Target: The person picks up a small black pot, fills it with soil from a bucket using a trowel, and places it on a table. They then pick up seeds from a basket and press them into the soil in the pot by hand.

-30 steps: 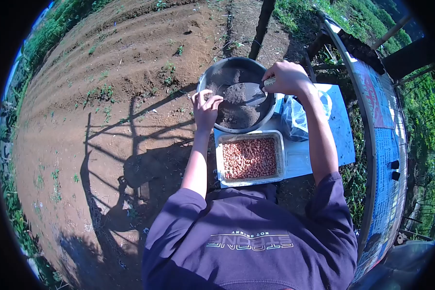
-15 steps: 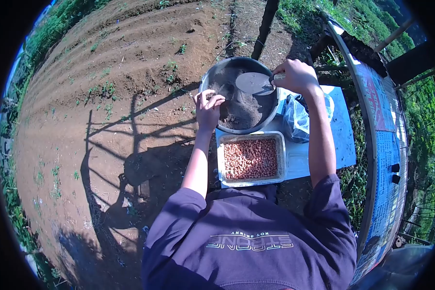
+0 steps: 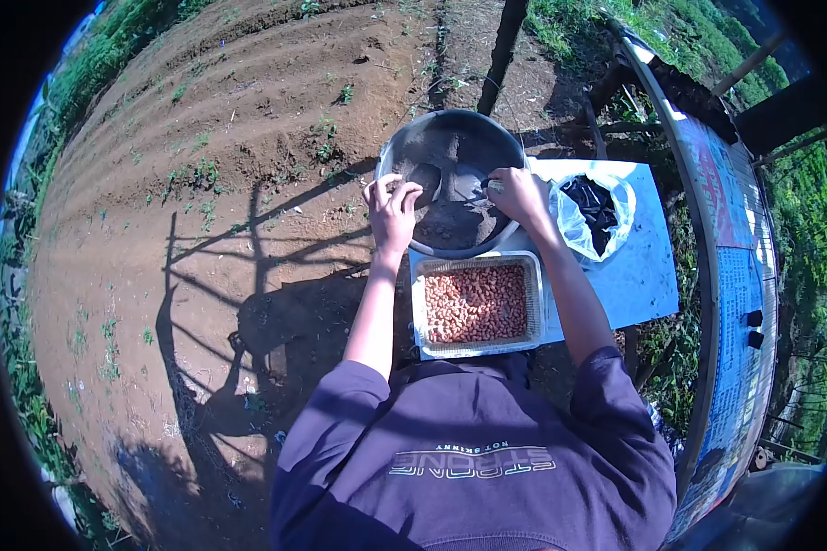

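A round dark basin (image 3: pixel 390 151) holds grey-brown soil (image 3: pixel 459 225). My left hand (image 3: pixel 392 213) is over the basin's left side, its fingers curled at the edge of a dark rounded shape that looks like the mouth of a small black bag (image 3: pixel 422 176); the shade makes it hard to make out. My right hand (image 3: pixel 521 197) closes on the end of a flat, rounded scoop (image 3: pixel 469 184), whose blade is low in the basin, close to the dark shape. Soil partly covers the blade.
A pale rectangular basket (image 3: pixel 420 312) of reddish-brown seeds or nuts (image 3: pixel 476 303) stands nearest my body. On the light-blue tabletop (image 3: pixel 648 275), right of the basin, sits a clear plastic bag (image 3: pixel 570 225) with black pieces inside. A sheet-clad wall (image 3: pixel 730 275) runs along the right.
My right hand has moved left and down, bringing the scoop from the basin's upper right into its middle. The clear bag is now uncovered. My left hand has hardly moved.
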{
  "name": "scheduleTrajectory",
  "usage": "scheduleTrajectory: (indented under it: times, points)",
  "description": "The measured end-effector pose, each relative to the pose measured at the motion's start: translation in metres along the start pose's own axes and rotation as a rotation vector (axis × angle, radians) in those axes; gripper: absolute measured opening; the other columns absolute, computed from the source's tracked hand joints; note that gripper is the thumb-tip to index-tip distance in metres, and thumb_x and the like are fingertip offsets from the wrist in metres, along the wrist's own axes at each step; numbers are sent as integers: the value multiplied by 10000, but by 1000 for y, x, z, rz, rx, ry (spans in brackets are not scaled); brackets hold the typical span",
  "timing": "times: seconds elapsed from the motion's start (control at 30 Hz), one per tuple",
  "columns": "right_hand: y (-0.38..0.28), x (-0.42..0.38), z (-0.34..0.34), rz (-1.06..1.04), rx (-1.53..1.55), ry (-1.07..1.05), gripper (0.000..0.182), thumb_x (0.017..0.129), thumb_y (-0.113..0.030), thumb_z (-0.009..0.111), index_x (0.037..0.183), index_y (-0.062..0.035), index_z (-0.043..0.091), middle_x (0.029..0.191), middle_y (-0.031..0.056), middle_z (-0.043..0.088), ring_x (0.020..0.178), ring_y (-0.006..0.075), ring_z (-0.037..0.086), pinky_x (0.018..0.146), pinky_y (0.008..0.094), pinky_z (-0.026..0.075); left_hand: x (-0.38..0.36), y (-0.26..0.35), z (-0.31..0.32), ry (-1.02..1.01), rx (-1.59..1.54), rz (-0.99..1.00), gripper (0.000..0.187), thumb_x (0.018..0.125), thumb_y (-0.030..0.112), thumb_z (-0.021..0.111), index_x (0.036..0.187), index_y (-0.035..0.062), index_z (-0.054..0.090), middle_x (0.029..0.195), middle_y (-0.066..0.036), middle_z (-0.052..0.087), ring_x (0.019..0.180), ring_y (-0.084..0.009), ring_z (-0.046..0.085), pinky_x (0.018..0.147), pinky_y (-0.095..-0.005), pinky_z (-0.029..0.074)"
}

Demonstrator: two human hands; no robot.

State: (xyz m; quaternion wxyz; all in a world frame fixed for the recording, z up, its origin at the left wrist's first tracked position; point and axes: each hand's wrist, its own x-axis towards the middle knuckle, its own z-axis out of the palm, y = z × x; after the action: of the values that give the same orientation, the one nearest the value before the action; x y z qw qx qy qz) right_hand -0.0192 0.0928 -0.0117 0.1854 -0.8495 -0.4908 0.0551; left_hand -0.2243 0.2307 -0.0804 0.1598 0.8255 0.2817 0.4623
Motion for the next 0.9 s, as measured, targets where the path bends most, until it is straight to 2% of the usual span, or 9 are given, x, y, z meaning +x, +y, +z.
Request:
scheduleTrajectory:
  times: [0.1,0.27,0.37,0.43,0.5,0.6,0.77,0.9]
  points:
    - [-6,-4,18,-65,23,146,274,773,-252,734,1004,-105,747,828,166,720,802,356,704,693,441,570,0,0,0,-7,34,15,85,824,164,763,902,172,732,1085,-50,565,1073,-285,512,944,-424,426]
    - [16,-1,40,-111,161,199,274,754,-208,751,973,-44,729,824,178,714,807,367,701,715,455,562,0,-1,-1,7,42,27,95,812,186,777,900,179,742,1083,-46,566,1072,-280,517,949,-422,424]
    - [0,-14,-3,-33,101,183,299,742,-216,766,995,-60,744,849,165,730,822,345,713,750,448,567,-2,-2,0,23,27,24,104,815,202,780,911,182,746,1082,-49,564,1073,-273,522,953,-427,411]
    - [2,-13,-25,104,19,22,366,745,-323,766,1079,-175,773,911,132,750,872,315,725,809,415,571,-2,-4,1,23,15,30,111,832,221,774,934,188,745,1081,-53,560,1076,-266,526,954,-436,391]
    - [10,-13,-36,78,12,21,382,746,-375,763,1083,-195,775,919,124,752,863,308,728,804,408,572,-2,-4,1,20,15,21,111,837,231,771,935,185,745,1082,-55,560,1079,-264,529,957,-436,387]
    - [14,-12,-53,83,68,20,397,731,-382,782,1075,-183,780,908,133,751,838,308,729,801,398,573,-2,-4,0,18,27,6,119,843,245,768,940,182,743,1083,-57,561,1084,-259,534,959,-435,382]
    - [25,-4,-74,-91,120,81,397,729,-402,799,1050,-170,789,912,141,750,855,310,729,813,396,568,-4,-6,1,19,38,-5,127,843,244,768,950,182,740,1086,-58,562,1088,-254,542,961,-437,380]
    - [3,-2,-111,-29,36,-49,409,728,-433,801,1069,-207,785,945,125,753,886,301,723,851,395,559,-3,-11,4,40,25,8,120,844,224,765,952,180,738,1093,-61,560,1096,-261,535,972,-441,375]
